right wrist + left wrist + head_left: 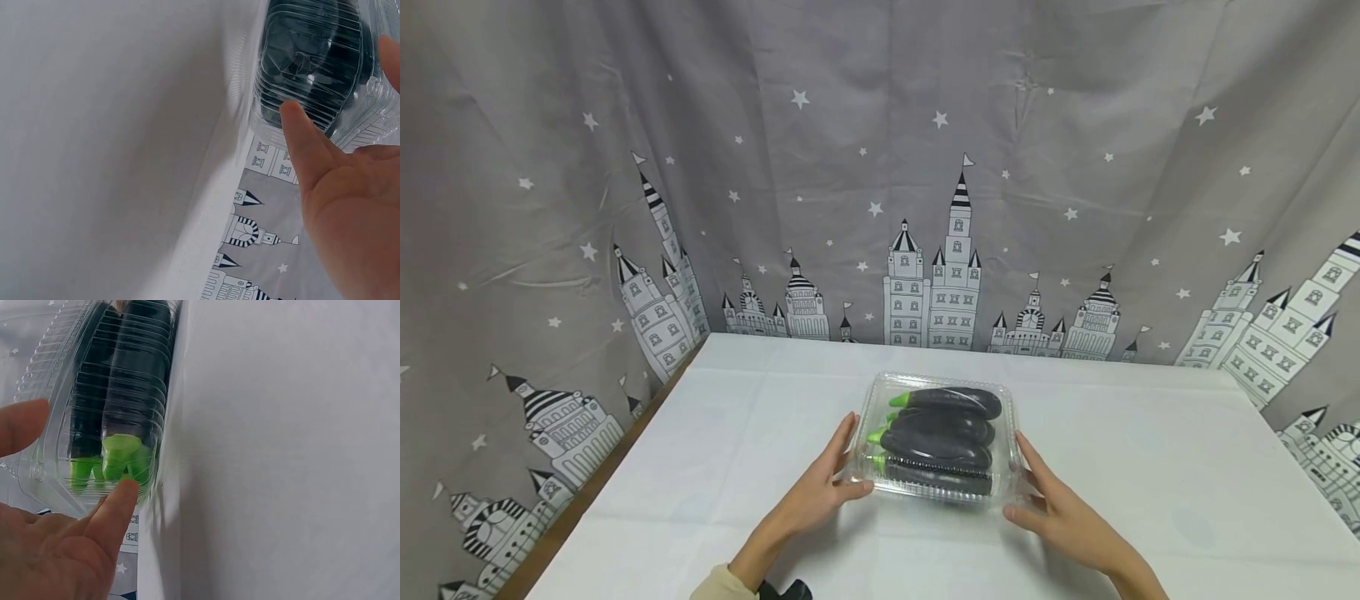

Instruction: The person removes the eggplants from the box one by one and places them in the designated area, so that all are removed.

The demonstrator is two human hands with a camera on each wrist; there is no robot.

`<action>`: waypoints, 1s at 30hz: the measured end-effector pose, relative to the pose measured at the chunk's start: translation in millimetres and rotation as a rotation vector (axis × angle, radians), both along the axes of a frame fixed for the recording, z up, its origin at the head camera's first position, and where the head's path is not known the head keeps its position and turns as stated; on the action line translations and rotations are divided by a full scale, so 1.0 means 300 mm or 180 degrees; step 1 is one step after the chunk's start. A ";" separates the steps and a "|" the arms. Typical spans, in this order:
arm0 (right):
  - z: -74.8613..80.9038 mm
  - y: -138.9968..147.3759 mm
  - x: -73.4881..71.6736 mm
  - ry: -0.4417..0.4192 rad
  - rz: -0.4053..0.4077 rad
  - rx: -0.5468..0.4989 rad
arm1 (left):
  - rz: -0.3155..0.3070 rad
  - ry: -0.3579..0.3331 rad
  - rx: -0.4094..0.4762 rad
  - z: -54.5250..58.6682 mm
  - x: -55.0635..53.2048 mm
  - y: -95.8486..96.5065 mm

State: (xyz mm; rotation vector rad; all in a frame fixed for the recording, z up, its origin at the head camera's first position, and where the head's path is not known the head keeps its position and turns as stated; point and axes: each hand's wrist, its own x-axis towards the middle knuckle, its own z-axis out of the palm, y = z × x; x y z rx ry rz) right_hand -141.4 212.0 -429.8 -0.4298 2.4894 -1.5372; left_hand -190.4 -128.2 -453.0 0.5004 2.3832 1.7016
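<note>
A clear plastic clamshell box [886,385] sits on the white-covered table, holding several dark eggplants [936,448] with green stem ends. At its left side is my left hand [822,487], fingers stretched along the wall and thumb by the near left corner. My right hand [1060,517] flanks the right side in the same way, thumb apart from the fingers. In the left wrist view, a fingertip of the left hand lies at the ribbed wall beside the green stem ends [122,456]. The right wrist view has a straight finger at the ribbed wall over the eggplants' dark ends [306,62].
The box stands on a white tabletop [700,450] whose left edge shows brown wood. Behind it and along the sides hangs a grey curtain [820,167] printed with castles and stars. Near my left sleeve [722,583] is a small black object [786,591].
</note>
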 end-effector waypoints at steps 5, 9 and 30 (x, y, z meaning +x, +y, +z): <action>-0.003 -0.001 0.002 -0.0019 0.0034 -0.0049 | -0.0036 0.0024 -0.0005 0.000 0.001 -0.003; -0.005 0.006 0.006 -0.0047 0.0041 -0.0048 | -0.0065 0.0038 -0.0053 0.001 -0.003 -0.003; -0.011 0.020 0.002 -0.0049 0.0184 0.0019 | -0.0182 -0.0156 0.0228 0.011 0.002 -0.005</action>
